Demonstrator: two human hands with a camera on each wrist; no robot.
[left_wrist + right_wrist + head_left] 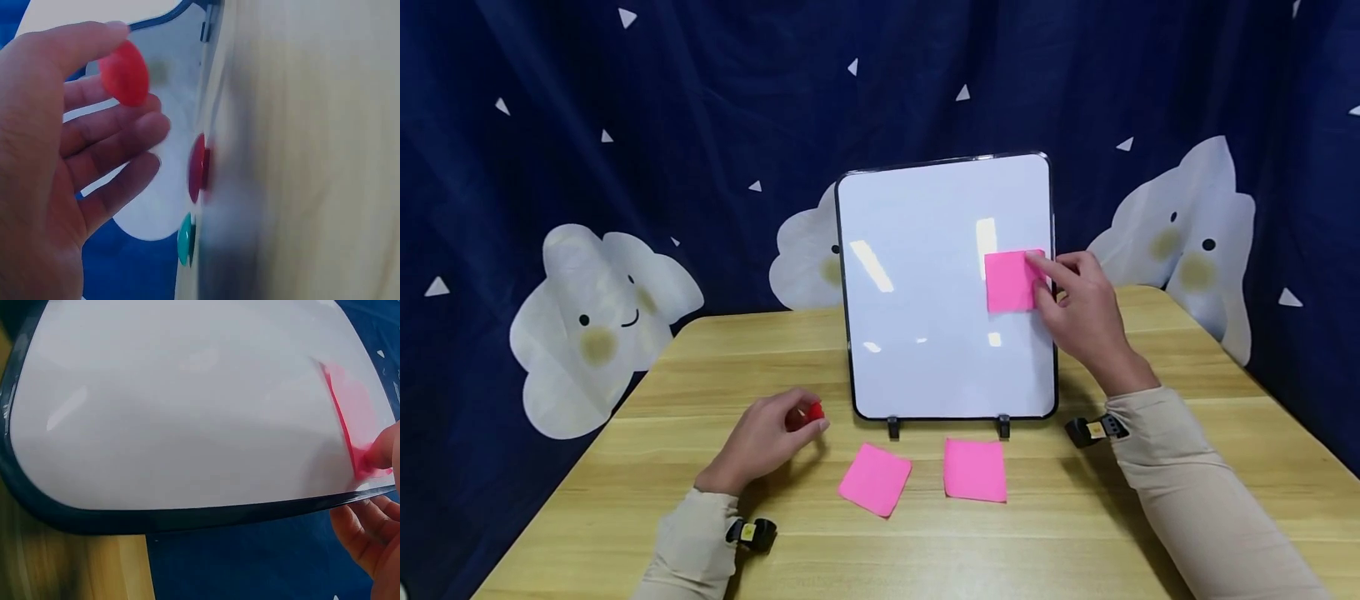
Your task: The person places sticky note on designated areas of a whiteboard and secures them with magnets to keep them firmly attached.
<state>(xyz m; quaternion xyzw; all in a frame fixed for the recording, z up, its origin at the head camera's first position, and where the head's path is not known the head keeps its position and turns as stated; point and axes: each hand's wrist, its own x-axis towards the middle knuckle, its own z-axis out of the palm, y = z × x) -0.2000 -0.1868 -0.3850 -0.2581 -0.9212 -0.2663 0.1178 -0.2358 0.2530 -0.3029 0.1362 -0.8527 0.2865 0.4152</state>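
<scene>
A pink square of paper [1009,283] lies against the right side of a framed whiteboard [925,358]. My right hand [1086,317] pinches the paper's right edge there; in the right wrist view its other fingers [361,534] reach behind the black frame. Left of the board, my left hand [763,437] holds a round red magnet [125,74] between thumb and fingers, just off the table. Beyond that hand, the left wrist view has a second red magnet [197,169] and a green magnet [185,240] on the tabletop; the head view does not show them.
Two more pink paper squares, one tilted [876,481] and one straighter [975,471], lie in front of the board. Small black feet [892,427] hold the board upright on the wooden table [760,350]. A dark blue curtain [737,100] with clouds hangs behind.
</scene>
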